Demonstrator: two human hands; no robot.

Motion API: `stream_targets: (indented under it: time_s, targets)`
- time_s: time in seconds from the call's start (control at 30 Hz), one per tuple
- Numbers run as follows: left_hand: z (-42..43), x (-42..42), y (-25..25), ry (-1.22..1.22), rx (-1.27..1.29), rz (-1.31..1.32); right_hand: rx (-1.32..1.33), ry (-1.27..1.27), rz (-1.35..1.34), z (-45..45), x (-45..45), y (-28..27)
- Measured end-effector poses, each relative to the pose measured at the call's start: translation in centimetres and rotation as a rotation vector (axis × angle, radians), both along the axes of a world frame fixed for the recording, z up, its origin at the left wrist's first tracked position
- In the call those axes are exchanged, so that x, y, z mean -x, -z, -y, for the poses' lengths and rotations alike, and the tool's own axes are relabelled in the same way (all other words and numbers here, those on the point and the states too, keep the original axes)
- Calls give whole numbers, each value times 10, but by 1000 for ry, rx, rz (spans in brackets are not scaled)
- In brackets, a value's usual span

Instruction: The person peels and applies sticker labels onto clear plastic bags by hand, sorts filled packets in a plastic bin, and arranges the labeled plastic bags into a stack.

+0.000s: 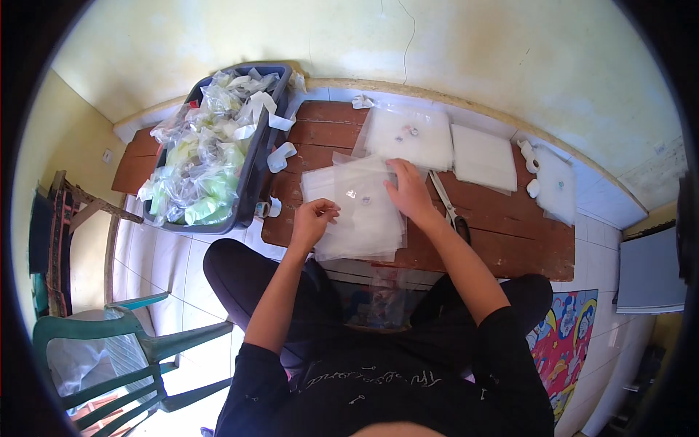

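Note:
In front of me on the low wooden table lies a stack of thin, translucent plastic sheets or bags [357,229] with small round stickers. Over the left part of this stack is my left hand [313,221], its fingers curled together in a pinch; whatever may be between them is too small to make out. My right hand [411,195] rests at the stack's upper right edge, fingers stretched out and thumb apart. Just right of that hand lies a pair of scissors [450,207] with dark handles.
More translucent stacks [483,157] lie along the wall, beside white rolls [529,156]. A dark plastic tub [260,156] full of plastic bags stands on the left, near a label roll [262,210]. A green chair [138,342] is at lower left. Brown table [510,237] boards show at right.

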State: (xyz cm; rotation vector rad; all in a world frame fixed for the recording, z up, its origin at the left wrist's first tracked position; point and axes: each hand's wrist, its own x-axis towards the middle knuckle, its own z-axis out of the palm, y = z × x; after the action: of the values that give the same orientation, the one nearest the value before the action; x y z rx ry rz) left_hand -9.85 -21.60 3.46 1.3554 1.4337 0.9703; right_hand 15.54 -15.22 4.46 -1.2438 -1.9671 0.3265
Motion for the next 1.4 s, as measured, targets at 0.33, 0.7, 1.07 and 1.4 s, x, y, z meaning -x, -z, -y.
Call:
stream_targets:
  time_s: [0.33,0.7,1.07,1.4]
  targets:
    - [2,34,-2,129,140,206,453,-305,-37,-49,13,-16]
    - [4,40,3,86,222,231,604,-199,-231,-40,14,-26]
    - [5,37,-7,96,161,-360,423,-159,-232,-35,19,-21]
    - [-17,-23,-21,114,-260,-752,85,176,84,-63,-37,3]
